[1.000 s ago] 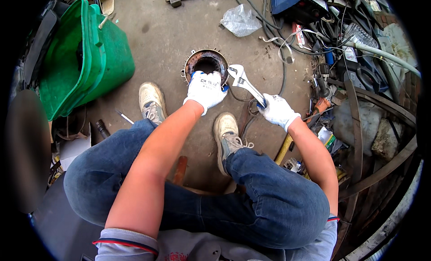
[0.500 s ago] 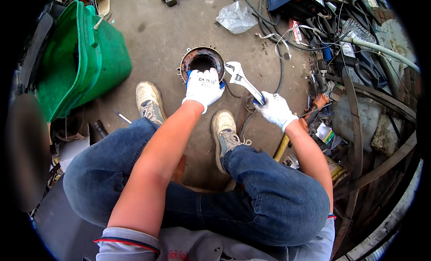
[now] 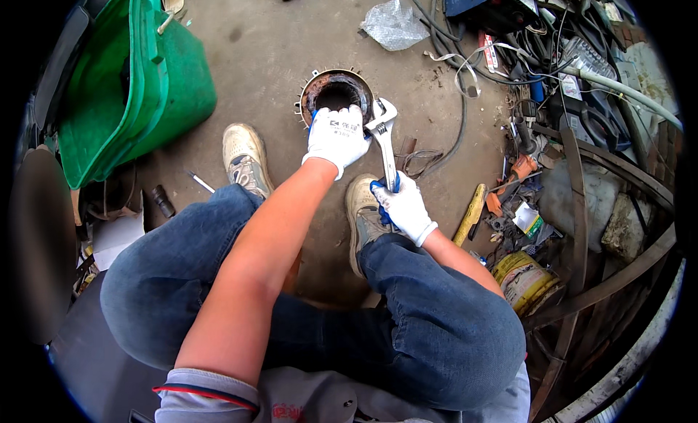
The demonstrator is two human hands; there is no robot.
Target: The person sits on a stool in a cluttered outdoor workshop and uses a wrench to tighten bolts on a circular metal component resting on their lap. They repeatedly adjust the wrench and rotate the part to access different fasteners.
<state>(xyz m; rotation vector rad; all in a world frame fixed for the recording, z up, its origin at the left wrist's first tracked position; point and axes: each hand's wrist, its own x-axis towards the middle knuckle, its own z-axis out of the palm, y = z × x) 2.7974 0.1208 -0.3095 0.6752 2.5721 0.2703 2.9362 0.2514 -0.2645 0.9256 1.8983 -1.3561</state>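
Observation:
A round, rusty metal ring housing (image 3: 315, 89) with small tabs around its rim and a dark central hole sits on the floor ahead of my feet. My left hand (image 3: 338, 137), in a white glove with blue on the gripping side, is closed over the near edge of this housing. In my gloved right hand (image 3: 403, 207) is the handle of a silver adjustable wrench (image 3: 387, 148). The wrench points away from me, its jaw at the right rim of the housing. Whether the jaw bites on a tab there is too small to tell.
On the left stands a green plastic bin (image 3: 178, 81). Clear bubble wrap (image 3: 395, 25) and dark cables (image 3: 462, 118) lie farther off. A yellow handle (image 3: 471, 214), a yellow tin (image 3: 525, 281), an orange-handled tool (image 3: 518, 172) and bent metal strips (image 3: 574, 198) crowd the right side.
My right hand has come left and nearer to me, turning the wrench more upright, with its jaw now at the ring's right rim. My left hand stays on the ring. The view has shifted slightly.

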